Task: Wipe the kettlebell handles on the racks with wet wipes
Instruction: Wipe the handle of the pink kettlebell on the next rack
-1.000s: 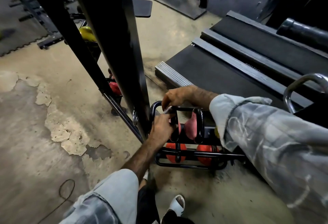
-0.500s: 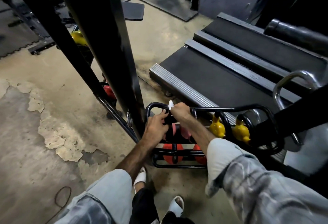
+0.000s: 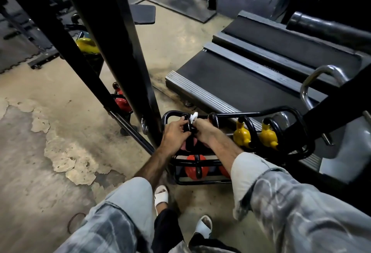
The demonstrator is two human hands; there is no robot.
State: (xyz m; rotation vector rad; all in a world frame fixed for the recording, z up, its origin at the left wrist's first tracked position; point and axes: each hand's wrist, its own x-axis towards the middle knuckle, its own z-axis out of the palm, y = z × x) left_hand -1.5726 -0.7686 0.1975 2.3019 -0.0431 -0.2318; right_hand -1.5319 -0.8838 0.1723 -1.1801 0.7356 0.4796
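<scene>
Since a second ago the right hand (image 3: 204,132) has pulled back from across the rack to meet the left hand (image 3: 174,134) at one black kettlebell handle (image 3: 187,126), and two yellow kettlebells (image 3: 242,136) on the upper tier, hidden before behind the right sleeve, have come into sight.

The cracked concrete floor (image 3: 60,112) fills the left and lower parts of the view, with pale patches where the surface has flaked. A treadmill (image 3: 251,76) lies on the right, its ribbed end plate close to the rack. Two slanting black steel posts (image 3: 120,52) cross the upper left.

The low black tubular rack (image 3: 251,113) stands just in front of the person's feet, which wear white slides (image 3: 161,194). Red kettlebells (image 3: 192,168) sit on its bottom tier below the hands; the yellow pair sits above, to the right of the hands.

The left grip is curled round the black handle at the rack's left end. The right grip is closed just beside it, pinching a white wet wipe (image 3: 193,116) whose crumpled tip sticks up between the two hands, touching the handle. It looks as if the wipe wraps partway round the bar, though the fingers cover that part.
</scene>
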